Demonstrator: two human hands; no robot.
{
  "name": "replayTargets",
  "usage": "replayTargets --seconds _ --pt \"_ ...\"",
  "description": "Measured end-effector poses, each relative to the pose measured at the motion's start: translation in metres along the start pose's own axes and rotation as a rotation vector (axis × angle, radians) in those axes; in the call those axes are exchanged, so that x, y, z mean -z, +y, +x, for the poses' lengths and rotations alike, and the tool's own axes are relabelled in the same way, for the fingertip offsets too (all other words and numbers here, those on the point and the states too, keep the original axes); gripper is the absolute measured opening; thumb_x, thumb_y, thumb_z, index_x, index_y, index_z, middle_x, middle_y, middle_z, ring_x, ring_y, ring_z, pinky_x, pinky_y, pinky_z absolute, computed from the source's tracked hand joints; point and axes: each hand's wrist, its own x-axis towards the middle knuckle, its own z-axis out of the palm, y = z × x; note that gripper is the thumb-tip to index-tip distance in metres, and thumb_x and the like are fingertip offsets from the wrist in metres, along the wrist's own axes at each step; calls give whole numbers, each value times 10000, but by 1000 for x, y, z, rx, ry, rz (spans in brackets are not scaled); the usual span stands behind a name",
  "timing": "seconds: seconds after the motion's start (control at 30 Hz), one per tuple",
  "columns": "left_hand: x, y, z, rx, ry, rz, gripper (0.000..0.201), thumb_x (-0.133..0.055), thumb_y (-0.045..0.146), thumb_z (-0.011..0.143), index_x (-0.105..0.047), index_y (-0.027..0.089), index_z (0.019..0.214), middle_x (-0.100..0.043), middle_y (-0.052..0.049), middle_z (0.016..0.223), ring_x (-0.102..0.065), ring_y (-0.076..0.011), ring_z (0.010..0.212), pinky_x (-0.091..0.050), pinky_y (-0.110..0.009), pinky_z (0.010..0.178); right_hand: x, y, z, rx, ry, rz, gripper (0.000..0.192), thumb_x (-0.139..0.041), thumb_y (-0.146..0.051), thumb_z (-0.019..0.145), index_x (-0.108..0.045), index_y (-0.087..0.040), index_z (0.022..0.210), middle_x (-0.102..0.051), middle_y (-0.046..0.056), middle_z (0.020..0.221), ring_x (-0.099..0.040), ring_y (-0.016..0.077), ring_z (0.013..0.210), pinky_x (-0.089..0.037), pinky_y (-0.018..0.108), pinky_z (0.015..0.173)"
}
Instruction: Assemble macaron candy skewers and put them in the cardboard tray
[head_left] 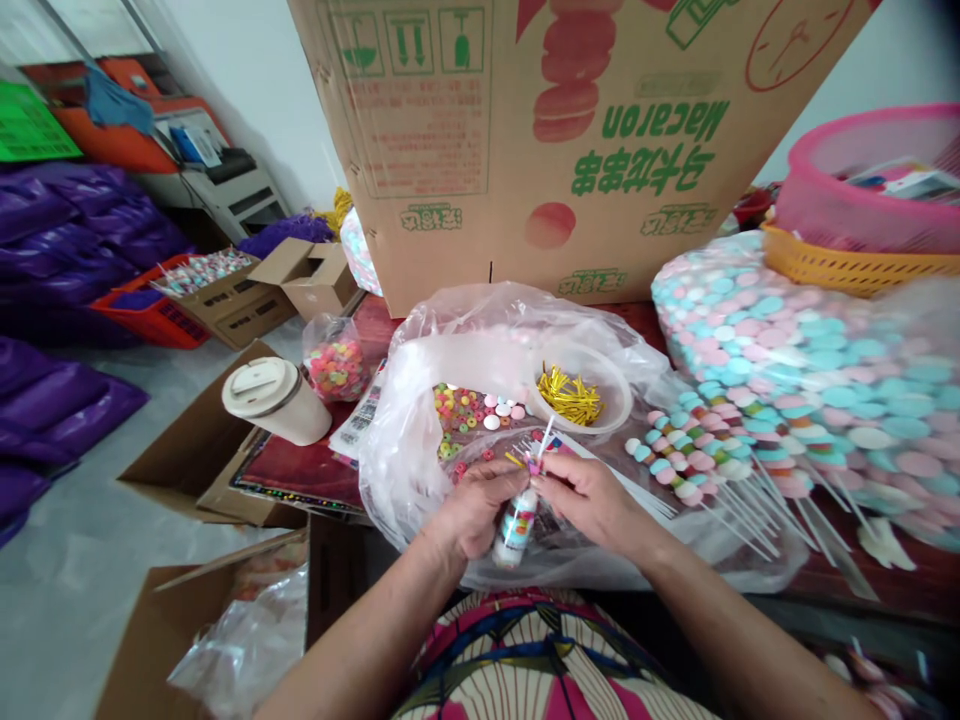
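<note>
Two hands meet over a see-through plastic bag [420, 400] at the near edge of the table. Between them is a candy stick [519, 520], a white stick with pastel candies on it. The left hand [472, 505] is curled around the wrapped candy part. The right hand [592, 495] pinches the top of the stick, right by a bit of gold twist tie [514, 460]. Just behind sits a clear bowl [609, 378] full of gold ties [571, 393], with loose ring candies [461, 410] beside it (lots of colours). To the right lies a row of finished candy sticks [697, 450], next to a big bag of pink and blue candies [810, 360]. A tan cup [274, 400] stands off to the left, and a big cardboard box [570, 140] stands at the back
</note>
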Motion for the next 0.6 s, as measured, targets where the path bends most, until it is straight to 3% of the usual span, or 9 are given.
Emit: replayTargets --seconds 0.1,0.2,0.3,0.4,0.47,0.53,0.6 --pt "-1 10 -4 164 -153 -128 439 -897 301 467 -668 106 787 -648 -28 637 -597 -143 576 -482 -278 597 15 -12 -3 232 -97 -102 288 -519 -350 900 -535 -187 662 -541 -20 637 -493 106 599 -392 226 558" --pt "-4 14 -4 165 -179 -155 443 -890 292 514 -651 124 848 -647 -17 622 -616 -155 541 -495 -284 559 14 -11 -1 212 -99 -22 274 -517 -361 912 -546 -193 698 -569 -31 612 -505 100 548 -399 214 524" --pt "-8 8 -1 47 -9 -204 413 -875 265 550 -610 156 848 -626 23 606 -592 -124 506 -483 -257 539 1 0 1 206 115 -145 313 -463 -331 937 -467 -200 652 -515 -41 535 -462 96 482 -353 212 475" --pt "-14 0 2 -190 198 -153 419 -883 242 522 -567 170 787 -613 49 633 -579 -91 559 -471 -216 586 -4 4 1 422 339 -563 303 -374 -214 947 -485 -189 666 -540 6 571 -472 126 525 -337 251 521" --pt "-21 0 0 -336 300 -5 452 -881 260 538 -589 187 876 -638 42 707 -591 -91 635 -464 -197 631 -2 0 0 518 483 -839 311 -345 -149 931 -512 -179 670 -545 37 571 -468 148 535 -307 284 535" --pt "-27 7 -6 -276 263 118 517 -825 421 629 -602 202 1042 -674 0 797 -623 -129 707 -477 -223 658 1 -8 -3 532 616 -966 303 -354 -129 916 -521 -175 668 -540 49 568 -460 158 536 -282 301 539" --pt "-28 22 -17 -101 89 113 683 -635 682 710 -580 185 1174 -698 -65 852 -661 -205 780 -507 -302 697 -1 -13 -7 554 584 -913 275 -362 -145 904 -517 -177 679 -546 48 587 -457 155 538 -272 303 537"
